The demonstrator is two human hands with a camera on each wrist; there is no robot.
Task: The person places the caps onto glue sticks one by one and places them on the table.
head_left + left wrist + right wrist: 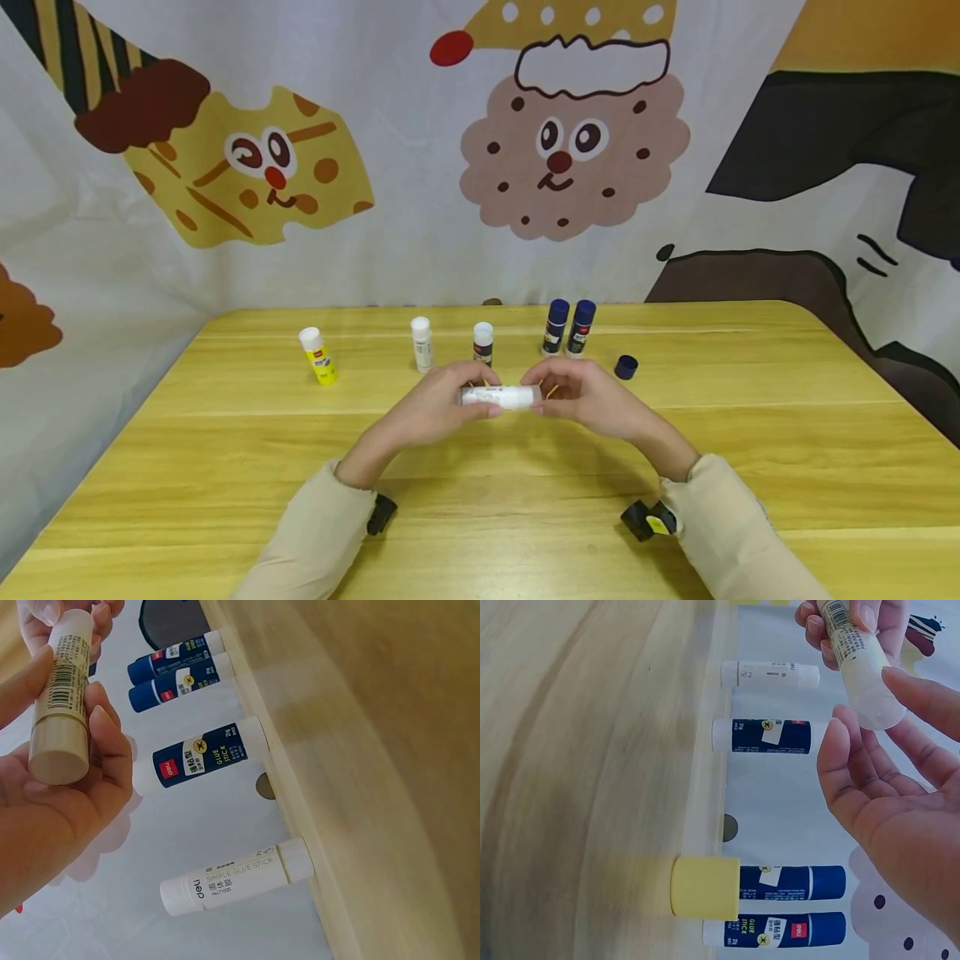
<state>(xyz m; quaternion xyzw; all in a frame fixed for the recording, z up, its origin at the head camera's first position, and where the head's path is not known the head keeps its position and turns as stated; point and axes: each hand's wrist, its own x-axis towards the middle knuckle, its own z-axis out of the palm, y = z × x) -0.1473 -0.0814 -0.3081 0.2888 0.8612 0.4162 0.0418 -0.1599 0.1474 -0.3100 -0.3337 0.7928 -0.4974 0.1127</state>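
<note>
In the head view, a white glue stick (504,397) lies sideways between both hands, above the table. My left hand (438,402) grips one end of it, thumb toward me and fingers behind. At its other end, my right hand (588,398) pinches the pale, translucent cap (876,707) between thumb and fingertips. A barcode and small print show on the white barrel in the left wrist view. Behind the hands stand a white-capped navy glue stick (483,342), partly hidden by the left hand, and a white glue stick (422,344).
Two navy glue sticks (555,327) with blue caps stand together at the back. A loose navy cap (626,367) sits to their right. Far left is a yellow glue stick (318,357) with a white cap. A printed cloth (412,167) hangs behind the wooden table (225,467).
</note>
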